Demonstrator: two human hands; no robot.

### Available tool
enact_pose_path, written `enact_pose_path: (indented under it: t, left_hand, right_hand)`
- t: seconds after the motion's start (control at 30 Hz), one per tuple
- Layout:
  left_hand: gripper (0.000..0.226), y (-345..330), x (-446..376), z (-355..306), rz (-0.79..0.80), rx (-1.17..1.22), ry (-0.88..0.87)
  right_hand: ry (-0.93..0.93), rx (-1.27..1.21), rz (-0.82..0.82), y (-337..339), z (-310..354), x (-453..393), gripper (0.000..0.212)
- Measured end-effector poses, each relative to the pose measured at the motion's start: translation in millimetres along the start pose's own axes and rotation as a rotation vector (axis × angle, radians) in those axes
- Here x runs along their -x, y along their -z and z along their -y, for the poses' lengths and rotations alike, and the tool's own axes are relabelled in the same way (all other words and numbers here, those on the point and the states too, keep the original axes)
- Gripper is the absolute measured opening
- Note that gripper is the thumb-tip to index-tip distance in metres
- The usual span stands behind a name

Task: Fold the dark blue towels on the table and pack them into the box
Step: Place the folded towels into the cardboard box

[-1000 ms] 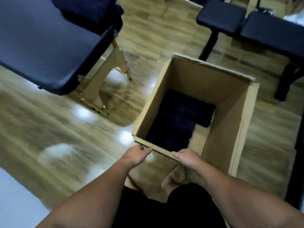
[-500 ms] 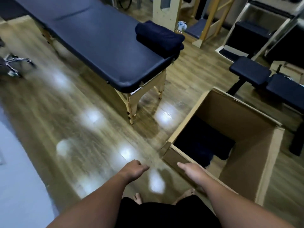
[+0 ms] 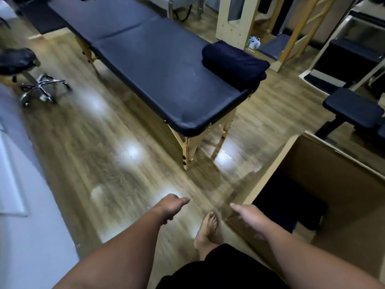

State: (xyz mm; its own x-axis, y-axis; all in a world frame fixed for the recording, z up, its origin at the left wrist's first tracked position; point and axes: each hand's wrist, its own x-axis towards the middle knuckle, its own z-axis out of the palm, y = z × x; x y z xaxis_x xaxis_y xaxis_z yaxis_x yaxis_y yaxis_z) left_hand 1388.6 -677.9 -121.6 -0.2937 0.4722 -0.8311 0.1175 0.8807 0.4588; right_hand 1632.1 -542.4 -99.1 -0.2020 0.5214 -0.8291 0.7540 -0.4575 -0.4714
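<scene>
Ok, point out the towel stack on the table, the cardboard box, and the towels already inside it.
towel stack [image 3: 234, 63], head view, top fold.
cardboard box [image 3: 341, 170], head view, inner far wall.
packed towels [image 3: 289, 203], head view, top surface.

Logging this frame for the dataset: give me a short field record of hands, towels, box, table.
left hand: empty, fingers loosely curled, over the floor
right hand: empty, fingers relaxed, above the box's near corner, contact unclear
box: open cardboard, on the floor at right
towels in box: dark blue, on the bottom
towels on table: dark blue, folded stack at the near end
table: dark padded top, wooden legs
</scene>
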Motion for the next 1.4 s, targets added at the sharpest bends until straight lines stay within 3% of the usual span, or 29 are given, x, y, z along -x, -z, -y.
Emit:
enact_pose_path:
  t: [0.2,0.3,0.37,0.73,0.9,1.27,1.4]
  left_hand:
    - [0.037,62.4,-42.7,-74.7,-0.035,0.034,-0.024]
    - [0.039,85.8,-56.9,-112.2,-0.056,0.046,-0.039]
    - [0.035,103.2,-66.9,-136.8,-0.068,0.031,-0.070]
    - [0.035,216.3,-185.9,-291.7,-0.088,-0.222,-0.316]
    - [0.041,270.8,-241.8,-359.4,-0.021,-0.345,-0.383]
    - [0.025,327.7,-323.8,-531.4,-0.135,-0.460,-0.595]
    - [0.041,324.6,-350.9,-582.8,-0.226,-0.500,-0.661]
  right_hand:
    - [-0.002,-0.063,0.030,20.4,82.8,-60.4,0.033]
    - [0.027,-0.017,0.024,34.8,129.0,-85.2,0.068]
    - [0.070,-0.001,0.035,41.5,156.2,-97.8,0.074]
    - [0.045,-0.169,-0.156,62.6,290.2,-164.3,0.062]
    - [0.026,-0.214,-0.352,80.6,348.6,-178.1,0.035]
    - [0.033,-0.358,-0.639,149.6,448.9,-224.4,0.036]
    - [0.012,-0.340,-0.887,186.3,469.0,-258.3,0.039]
